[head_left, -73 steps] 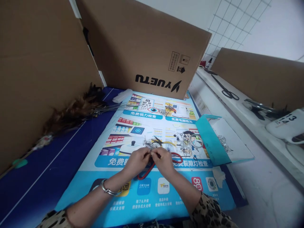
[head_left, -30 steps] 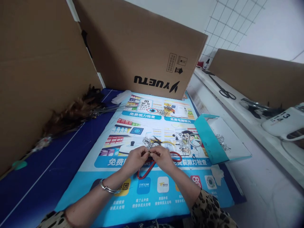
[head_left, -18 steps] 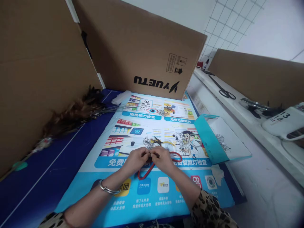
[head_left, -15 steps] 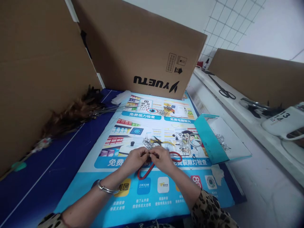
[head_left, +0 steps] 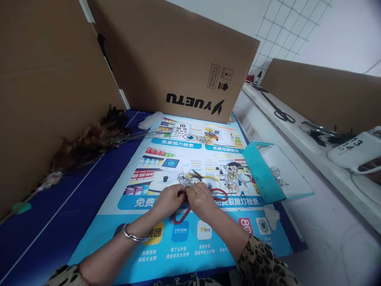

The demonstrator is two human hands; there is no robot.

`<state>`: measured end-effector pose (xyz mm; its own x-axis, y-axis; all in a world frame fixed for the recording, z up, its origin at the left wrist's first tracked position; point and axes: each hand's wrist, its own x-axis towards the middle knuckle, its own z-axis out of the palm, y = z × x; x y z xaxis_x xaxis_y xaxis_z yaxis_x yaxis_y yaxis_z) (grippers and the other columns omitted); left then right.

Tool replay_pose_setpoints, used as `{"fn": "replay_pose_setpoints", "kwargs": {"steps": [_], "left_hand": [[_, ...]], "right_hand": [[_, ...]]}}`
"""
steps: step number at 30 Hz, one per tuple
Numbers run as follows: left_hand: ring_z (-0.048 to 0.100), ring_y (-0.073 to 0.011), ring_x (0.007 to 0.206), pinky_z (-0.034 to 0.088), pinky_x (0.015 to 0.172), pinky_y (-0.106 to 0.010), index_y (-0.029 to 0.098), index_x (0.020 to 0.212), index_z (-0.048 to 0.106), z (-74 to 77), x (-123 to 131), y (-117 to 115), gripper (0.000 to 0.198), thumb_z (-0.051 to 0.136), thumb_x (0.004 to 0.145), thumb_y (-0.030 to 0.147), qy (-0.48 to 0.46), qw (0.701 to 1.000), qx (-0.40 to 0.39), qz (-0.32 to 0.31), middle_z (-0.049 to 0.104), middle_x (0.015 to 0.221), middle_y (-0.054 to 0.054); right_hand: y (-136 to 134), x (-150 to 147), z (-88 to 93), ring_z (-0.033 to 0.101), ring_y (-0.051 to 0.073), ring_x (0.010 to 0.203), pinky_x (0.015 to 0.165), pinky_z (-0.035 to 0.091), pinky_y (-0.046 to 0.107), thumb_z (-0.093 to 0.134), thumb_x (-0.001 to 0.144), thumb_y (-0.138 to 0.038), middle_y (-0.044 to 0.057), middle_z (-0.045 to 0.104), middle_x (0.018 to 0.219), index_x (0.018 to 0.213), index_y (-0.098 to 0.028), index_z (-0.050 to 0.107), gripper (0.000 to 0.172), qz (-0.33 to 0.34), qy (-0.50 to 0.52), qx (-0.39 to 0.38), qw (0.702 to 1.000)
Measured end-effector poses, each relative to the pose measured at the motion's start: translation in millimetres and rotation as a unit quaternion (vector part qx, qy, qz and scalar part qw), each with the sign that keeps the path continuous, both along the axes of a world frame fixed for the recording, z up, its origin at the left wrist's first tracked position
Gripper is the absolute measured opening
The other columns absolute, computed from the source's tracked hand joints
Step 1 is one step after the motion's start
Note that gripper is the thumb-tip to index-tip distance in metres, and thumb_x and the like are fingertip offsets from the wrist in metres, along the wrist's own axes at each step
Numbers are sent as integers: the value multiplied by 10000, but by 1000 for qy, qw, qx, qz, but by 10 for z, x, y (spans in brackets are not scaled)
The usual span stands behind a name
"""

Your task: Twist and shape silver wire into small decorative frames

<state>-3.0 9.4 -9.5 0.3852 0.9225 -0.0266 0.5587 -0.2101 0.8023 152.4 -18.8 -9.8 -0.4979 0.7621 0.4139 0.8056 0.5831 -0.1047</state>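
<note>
My left hand (head_left: 169, 198) and my right hand (head_left: 201, 200) meet over a printed blue poster (head_left: 184, 242), fingertips pinched together on a small piece of thin metal wire (head_left: 185, 191). A silver bangle (head_left: 133, 236) circles my left wrist. Just beyond the fingers lies a tangle of fine wire pieces (head_left: 186, 180) beside yellow-handled pliers (head_left: 205, 177). Red-handled scissors (head_left: 181, 216) lie under my hands, partly hidden.
A teal-edged box lid (head_left: 262, 174) with wire pieces stands to the right, a tape ring (head_left: 244, 173) beside it. Brown feathers (head_left: 86, 143) lie at the left. Cardboard panels (head_left: 178, 59) wall the back and left. Black scissors (head_left: 281, 113) lie on the white ledge at the right.
My hands stay pinched together at the same spot; the fingers shift only slightly on the wire. The view has tilted a little.
</note>
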Motion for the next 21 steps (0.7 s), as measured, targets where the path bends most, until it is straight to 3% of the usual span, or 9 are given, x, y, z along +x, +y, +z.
{"fn": "replay_pose_setpoints", "kwargs": {"steps": [5,11,21], "left_hand": [[526,-147,602,330,553,-227,181,676,588,48,-47,11,157,439,710,144,16,1000,10,-19,609,635,-7],[520,-132,554,323,520,-217,186,652,553,112,-90,-14,156,421,728,152,18,999,27,-29,586,582,18],[559,-167,706,377,651,-248,192,779,602,147,-69,-82,178,427,803,207,35,989,140,-13,618,745,-35]], "right_hand": [[15,10,-3,463,206,785,733,384,384,349,888,-127,97,550,782,871,-141,570,222,29,-22,29,999],[48,14,-27,460,203,759,699,374,373,388,869,-156,79,549,755,794,-149,560,188,15,-19,51,998],[101,24,-11,512,184,783,719,397,329,431,824,-153,65,583,785,829,-174,545,116,-10,132,0,991]]}}
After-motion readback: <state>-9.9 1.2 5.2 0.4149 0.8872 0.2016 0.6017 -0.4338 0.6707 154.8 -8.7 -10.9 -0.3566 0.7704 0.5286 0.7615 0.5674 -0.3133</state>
